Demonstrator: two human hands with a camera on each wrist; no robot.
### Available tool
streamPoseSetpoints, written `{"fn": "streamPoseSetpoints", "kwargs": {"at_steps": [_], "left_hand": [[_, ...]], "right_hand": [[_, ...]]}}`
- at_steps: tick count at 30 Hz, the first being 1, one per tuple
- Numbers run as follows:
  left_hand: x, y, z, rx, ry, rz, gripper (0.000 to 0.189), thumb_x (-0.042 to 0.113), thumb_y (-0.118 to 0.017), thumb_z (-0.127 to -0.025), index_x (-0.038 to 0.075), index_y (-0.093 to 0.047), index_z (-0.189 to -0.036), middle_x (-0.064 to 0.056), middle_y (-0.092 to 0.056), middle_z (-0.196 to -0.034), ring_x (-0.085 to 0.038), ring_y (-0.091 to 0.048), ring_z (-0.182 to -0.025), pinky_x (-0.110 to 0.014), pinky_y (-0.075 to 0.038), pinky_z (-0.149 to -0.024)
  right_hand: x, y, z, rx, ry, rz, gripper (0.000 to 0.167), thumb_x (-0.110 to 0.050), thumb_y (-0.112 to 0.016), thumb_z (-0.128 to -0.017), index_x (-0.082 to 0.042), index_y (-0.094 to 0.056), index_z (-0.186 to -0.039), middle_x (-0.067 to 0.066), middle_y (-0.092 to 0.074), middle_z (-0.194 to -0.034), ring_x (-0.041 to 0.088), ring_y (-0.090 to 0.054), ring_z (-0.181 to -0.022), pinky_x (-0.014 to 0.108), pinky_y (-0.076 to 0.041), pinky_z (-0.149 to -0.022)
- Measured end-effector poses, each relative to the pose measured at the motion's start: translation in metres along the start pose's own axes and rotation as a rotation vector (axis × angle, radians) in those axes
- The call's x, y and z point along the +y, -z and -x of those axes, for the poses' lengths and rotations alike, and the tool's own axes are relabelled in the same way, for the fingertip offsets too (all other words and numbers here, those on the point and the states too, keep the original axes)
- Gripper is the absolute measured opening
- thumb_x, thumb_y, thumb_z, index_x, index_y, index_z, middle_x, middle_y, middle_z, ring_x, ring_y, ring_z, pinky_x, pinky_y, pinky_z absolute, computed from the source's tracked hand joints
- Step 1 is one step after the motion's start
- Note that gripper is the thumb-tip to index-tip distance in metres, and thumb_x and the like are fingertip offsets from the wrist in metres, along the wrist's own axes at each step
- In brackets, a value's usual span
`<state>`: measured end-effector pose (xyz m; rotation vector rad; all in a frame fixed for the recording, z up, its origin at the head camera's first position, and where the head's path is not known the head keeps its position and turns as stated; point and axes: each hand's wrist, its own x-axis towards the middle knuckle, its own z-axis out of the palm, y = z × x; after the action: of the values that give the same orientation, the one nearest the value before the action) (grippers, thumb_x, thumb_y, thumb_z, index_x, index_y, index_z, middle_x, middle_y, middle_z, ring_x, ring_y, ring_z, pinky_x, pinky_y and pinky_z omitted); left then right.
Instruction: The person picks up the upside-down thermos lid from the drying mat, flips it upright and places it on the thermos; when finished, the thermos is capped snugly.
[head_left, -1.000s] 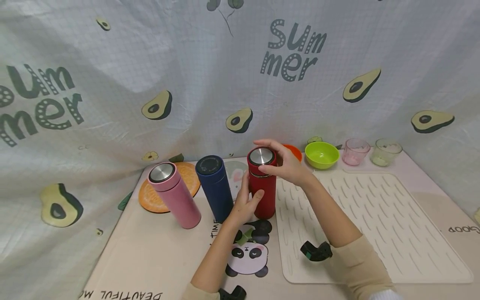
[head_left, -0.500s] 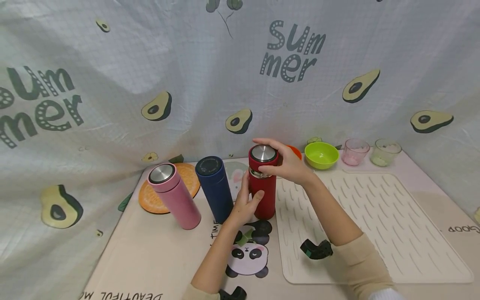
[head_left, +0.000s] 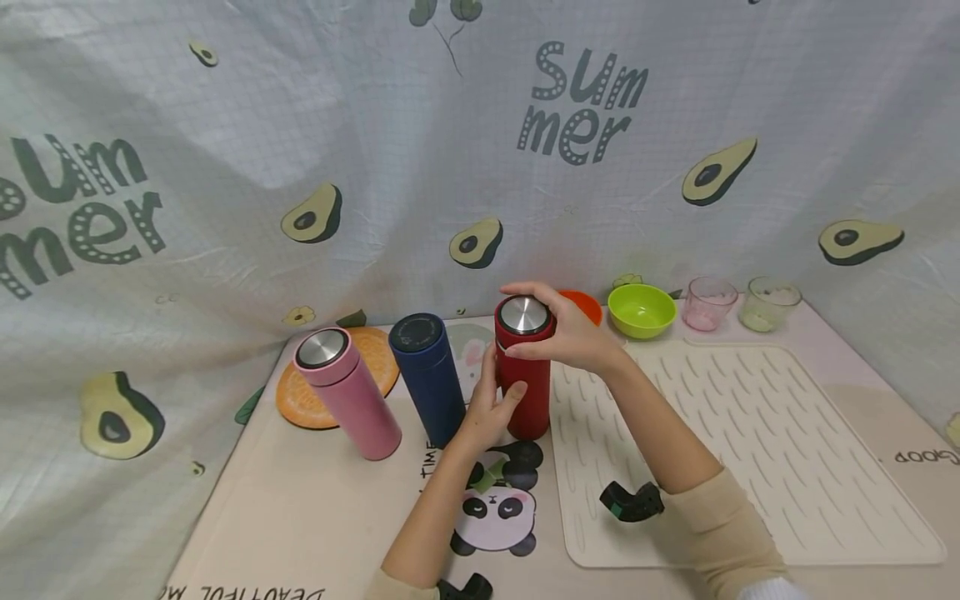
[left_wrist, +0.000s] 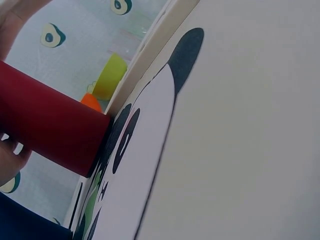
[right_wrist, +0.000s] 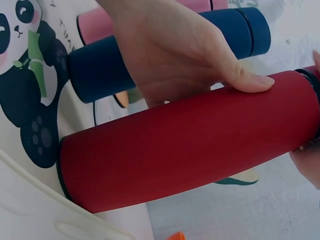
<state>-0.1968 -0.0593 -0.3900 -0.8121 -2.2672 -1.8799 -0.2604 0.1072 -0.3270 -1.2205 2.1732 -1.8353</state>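
A red thermos [head_left: 530,400] stands upright on the table, its steel-topped lid [head_left: 524,315] low on its neck. My left hand [head_left: 487,417] grips the body from the left, thumb across the front; the right wrist view shows this hand [right_wrist: 175,55] along the red wall. My right hand [head_left: 573,333] holds the lid from the right, fingers behind and thumb in front. Just left of the left hand stands a blue thermos [head_left: 429,379], and farther left a pink thermos [head_left: 352,400]. Both have their lids on. The left fingers are partly hidden behind the red body.
Behind the right hand sit an orange bowl [head_left: 588,307] and a green bowl [head_left: 642,311]. Two glass cups, one pink [head_left: 708,304] and one greenish [head_left: 768,304], stand at the back right. A ridged cream mat [head_left: 735,450] covers the right side. An orange-slice placemat [head_left: 303,400] lies back left.
The red lid rose slightly half a second ago, baring the steel neck, and now sits lower again with the neck covered. My right hand moved with it; my left hand stayed put.
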Motion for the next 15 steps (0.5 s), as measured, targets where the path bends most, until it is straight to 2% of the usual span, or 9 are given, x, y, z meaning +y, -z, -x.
{"fn": "streamPoseSetpoints", "kwargs": {"at_steps": [7, 11, 15], "left_hand": [[-0.0012, -0.0008, 0.0005, 0.003, -0.028, -0.008, 0.063, 0.015, -0.045, -0.096, 0.002, -0.005, -0.143, -0.025, -0.038, -0.132, -0.035, -0.036, -0.125, -0.051, -0.027, -0.102], [-0.0007, -0.0005, 0.0005, 0.006, -0.03, -0.008, 0.064, 0.016, -0.046, -0.096, 0.002, -0.005, -0.143, -0.025, -0.038, -0.132, -0.035, -0.036, -0.125, -0.051, -0.027, -0.102], [-0.0002, -0.0005, 0.0004, 0.003, -0.025, -0.006, 0.064, 0.017, -0.045, -0.096, 0.002, -0.004, -0.143, -0.025, -0.038, -0.133, -0.036, -0.036, -0.125, -0.051, -0.028, -0.102]], "right_hand": [[-0.0009, 0.0025, 0.0021, -0.023, 0.032, -0.046, 0.058, -0.012, -0.064, -0.084, -0.003, -0.04, -0.136, 0.013, -0.046, -0.131, 0.025, -0.049, -0.11, 0.038, -0.046, -0.088], [-0.0019, 0.0007, 0.002, 0.015, -0.009, -0.054, 0.057, -0.015, -0.068, -0.082, -0.005, -0.044, -0.133, 0.013, -0.051, -0.122, 0.025, -0.053, -0.104, 0.037, -0.049, -0.084], [-0.0007, -0.003, 0.0022, 0.055, -0.033, -0.115, 0.056, -0.011, -0.071, -0.079, -0.002, -0.045, -0.128, 0.014, -0.052, -0.116, 0.027, -0.053, -0.101, 0.037, -0.05, -0.081]]}}
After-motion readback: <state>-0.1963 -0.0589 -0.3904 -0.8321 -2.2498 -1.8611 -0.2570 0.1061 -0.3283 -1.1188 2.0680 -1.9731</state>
